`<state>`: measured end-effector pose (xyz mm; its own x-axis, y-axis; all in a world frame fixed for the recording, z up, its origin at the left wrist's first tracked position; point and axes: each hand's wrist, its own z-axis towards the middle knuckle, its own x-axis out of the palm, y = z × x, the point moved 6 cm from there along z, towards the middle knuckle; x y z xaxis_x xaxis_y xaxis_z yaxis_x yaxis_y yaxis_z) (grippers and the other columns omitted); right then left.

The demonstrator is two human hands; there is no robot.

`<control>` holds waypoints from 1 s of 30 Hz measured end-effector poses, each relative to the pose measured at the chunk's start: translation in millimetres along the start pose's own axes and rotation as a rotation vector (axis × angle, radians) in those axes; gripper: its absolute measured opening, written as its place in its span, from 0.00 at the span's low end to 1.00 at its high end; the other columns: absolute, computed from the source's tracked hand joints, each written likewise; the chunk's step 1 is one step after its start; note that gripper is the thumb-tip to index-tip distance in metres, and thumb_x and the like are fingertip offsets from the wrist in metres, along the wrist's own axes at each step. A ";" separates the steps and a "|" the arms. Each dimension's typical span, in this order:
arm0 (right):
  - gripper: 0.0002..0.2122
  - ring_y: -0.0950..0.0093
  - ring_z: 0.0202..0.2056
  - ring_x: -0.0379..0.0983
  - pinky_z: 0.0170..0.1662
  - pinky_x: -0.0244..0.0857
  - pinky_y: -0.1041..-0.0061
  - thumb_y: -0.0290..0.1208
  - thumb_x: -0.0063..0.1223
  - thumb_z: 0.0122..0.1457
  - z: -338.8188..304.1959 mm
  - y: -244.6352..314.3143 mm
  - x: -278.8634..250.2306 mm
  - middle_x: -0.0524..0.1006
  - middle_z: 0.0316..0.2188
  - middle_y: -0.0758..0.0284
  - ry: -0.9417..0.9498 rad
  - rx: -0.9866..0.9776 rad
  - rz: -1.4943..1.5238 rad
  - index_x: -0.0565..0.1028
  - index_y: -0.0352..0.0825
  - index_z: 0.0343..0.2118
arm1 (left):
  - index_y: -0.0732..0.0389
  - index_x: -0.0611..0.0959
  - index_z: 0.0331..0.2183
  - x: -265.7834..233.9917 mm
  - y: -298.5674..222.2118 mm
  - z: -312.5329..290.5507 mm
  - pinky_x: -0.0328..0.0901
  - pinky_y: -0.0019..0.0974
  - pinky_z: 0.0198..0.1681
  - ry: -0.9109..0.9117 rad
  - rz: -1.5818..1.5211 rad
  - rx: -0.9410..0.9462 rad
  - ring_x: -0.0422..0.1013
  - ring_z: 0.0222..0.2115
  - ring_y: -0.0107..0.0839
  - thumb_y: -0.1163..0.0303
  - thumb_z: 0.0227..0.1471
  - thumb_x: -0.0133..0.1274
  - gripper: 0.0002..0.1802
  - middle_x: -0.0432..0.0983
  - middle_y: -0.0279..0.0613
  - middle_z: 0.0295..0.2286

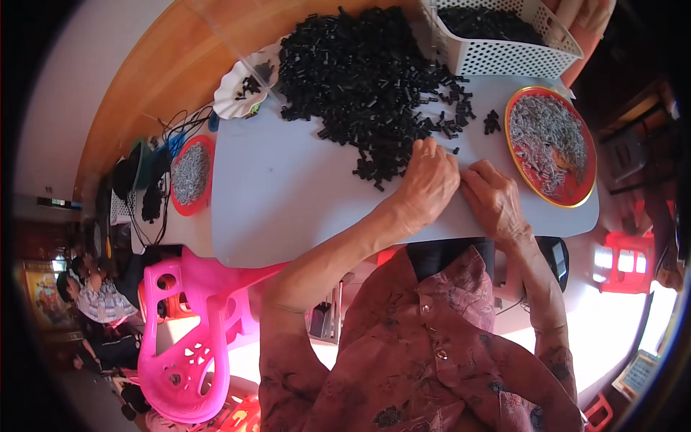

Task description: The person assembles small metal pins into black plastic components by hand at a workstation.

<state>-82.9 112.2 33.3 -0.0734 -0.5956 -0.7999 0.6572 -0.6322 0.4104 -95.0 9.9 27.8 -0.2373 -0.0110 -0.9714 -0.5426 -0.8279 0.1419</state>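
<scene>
1. Fingers of both hands curl downward and meet at the middle of the grey table [288, 194]; whatever sits between the fingertips is hidden, so I cannot tell if either hand grips a piece.
2. Left hand [427, 183] lies palm down, its fingertips at the near edge of the heap of small black parts [360, 72], touching the loose pieces that trail toward it.
3. Right hand [493, 198] rests just beside the left at its 3 o'clock, knuckles up, fingertips pointing toward the left hand.
4. From the hands, the black heap spreads toward 11 and 12 o'clock, covering the far middle of the table.
5. At 2 o'clock from the hands lies a red round tray [584, 155] with a gold rim, filled with small silvery pieces.
6. At 1 o'clock, past the heap, stands a white perforated basket [504, 54] holding more black parts.
7. At 9 o'clock, off the table's left edge, sits a second red tray [191, 173] of silvery pieces; a white shell-shaped dish [234, 90] lies at 10 o'clock.
8. A pink plastic chair [187, 345] stands at 7 o'clock, below the table.
</scene>
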 end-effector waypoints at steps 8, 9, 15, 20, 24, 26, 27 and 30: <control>0.05 0.61 0.24 0.71 0.27 0.65 0.66 0.22 0.54 0.47 9.8 -4.8 3.3 0.70 0.26 0.61 0.020 0.049 0.073 0.72 0.32 0.28 | 0.61 0.75 0.23 5.0 15.6 -1.3 0.58 0.39 0.38 -0.067 -0.107 -0.010 0.64 0.32 0.38 0.72 0.39 0.53 0.05 0.69 0.44 0.23; 0.05 0.61 0.24 0.71 0.27 0.65 0.66 0.22 0.54 0.47 9.6 -4.7 2.9 0.70 0.26 0.61 0.020 0.039 0.078 0.72 0.32 0.28 | 0.61 0.74 0.23 -1.8 24.0 -3.7 0.59 0.40 0.37 -0.196 -0.357 -0.074 0.65 0.31 0.39 0.74 0.39 0.52 0.04 0.69 0.44 0.22; 0.04 0.66 0.22 0.72 0.23 0.65 0.69 0.23 0.56 0.47 1.3 -4.4 1.5 0.72 0.24 0.64 -0.084 0.107 0.051 0.73 0.33 0.27 | 0.66 0.74 0.28 -4.0 36.9 -23.0 0.63 0.26 0.24 -0.376 -1.167 -0.329 0.71 0.20 0.29 0.78 0.43 0.49 0.05 0.75 0.42 0.22; 0.07 0.64 0.24 0.72 0.25 0.66 0.67 0.24 0.56 0.47 -3.6 -2.4 -2.2 0.72 0.27 0.64 -0.065 0.020 -0.068 0.73 0.35 0.31 | 0.67 0.77 0.34 15.7 14.0 -33.4 0.63 0.24 0.25 -0.130 -1.805 -0.621 0.69 0.22 0.21 0.72 0.47 0.50 0.11 0.76 0.38 0.22; 0.05 0.59 0.26 0.71 0.27 0.66 0.66 0.25 0.50 0.49 1.6 -8.2 4.4 0.70 0.27 0.61 0.037 0.063 0.078 0.72 0.35 0.31 | 0.68 0.76 0.40 27.6 4.6 -49.4 0.64 0.25 0.34 -0.198 -2.138 -0.812 0.71 0.29 0.23 0.69 0.50 0.51 0.16 0.76 0.41 0.29; 0.08 0.61 0.27 0.73 0.29 0.67 0.69 0.23 0.53 0.48 8.6 -7.3 0.3 0.72 0.29 0.61 0.006 0.081 0.203 0.74 0.33 0.34 | 0.69 0.75 0.40 31.7 5.5 -54.7 0.65 0.30 0.36 -0.319 -2.238 -0.817 0.71 0.34 0.28 0.73 0.51 0.49 0.14 0.73 0.40 0.33; 0.10 0.64 0.27 0.74 0.30 0.68 0.71 0.21 0.54 0.48 8.7 -6.9 -1.2 0.74 0.31 0.61 -0.009 0.083 0.263 0.76 0.33 0.36 | 0.69 0.75 0.40 31.4 6.2 -55.0 0.65 0.31 0.37 -0.336 -2.263 -0.834 0.71 0.35 0.28 0.74 0.52 0.49 0.13 0.73 0.40 0.34; 0.13 0.70 0.30 0.74 0.31 0.69 0.74 0.21 0.57 0.47 8.8 5.8 -14.7 0.75 0.32 0.64 0.005 0.113 0.591 0.76 0.34 0.38 | 0.69 0.75 0.40 32.2 4.0 -51.7 0.63 0.32 0.41 -0.334 -2.358 -0.780 0.68 0.36 0.27 0.74 0.52 0.48 0.13 0.72 0.39 0.34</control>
<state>-84.6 112.9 51.2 0.2839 -0.8601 -0.4239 0.5014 -0.2437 0.8302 -63.1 -22.7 -12.8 -0.0780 0.7482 0.6589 0.2355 0.6560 -0.7171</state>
